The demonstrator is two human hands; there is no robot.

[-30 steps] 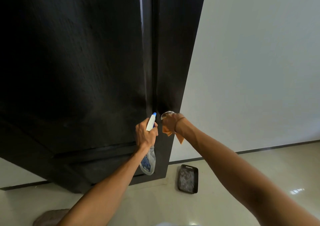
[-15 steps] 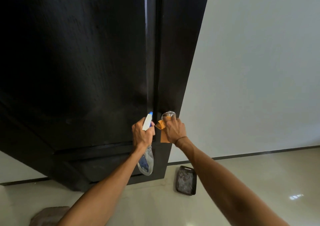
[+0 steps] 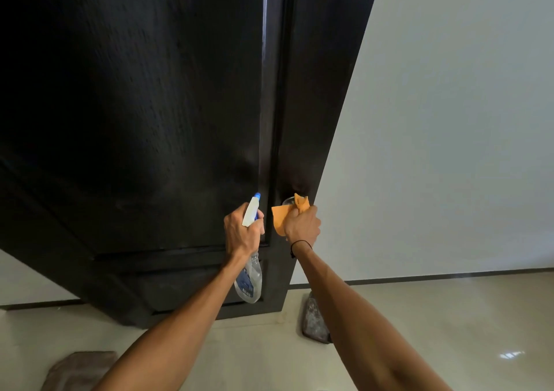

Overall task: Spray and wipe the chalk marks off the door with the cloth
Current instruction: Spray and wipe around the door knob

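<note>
A tall dark wooden door (image 3: 150, 105) fills the upper left, and its surface looks nearly black with no chalk marks I can make out. My left hand (image 3: 241, 231) grips a clear spray bottle (image 3: 250, 279) with a white and blue nozzle aimed at the door. My right hand (image 3: 301, 225) grips an orange cloth (image 3: 280, 216) at the door's right edge, over a round shiny door knob (image 3: 288, 201) that is mostly hidden by the cloth.
A white wall (image 3: 449, 120) stands to the right of the door. On the glossy tile floor a dark tray (image 3: 313, 318) lies by the door's foot, partly behind my right arm. A brownish rag or mat (image 3: 78, 368) lies at the lower left.
My right hand has turned and shifted on the knob, so the orange cloth now sticks up above the fist. The left hand with the bottle has stayed in about the same place.
</note>
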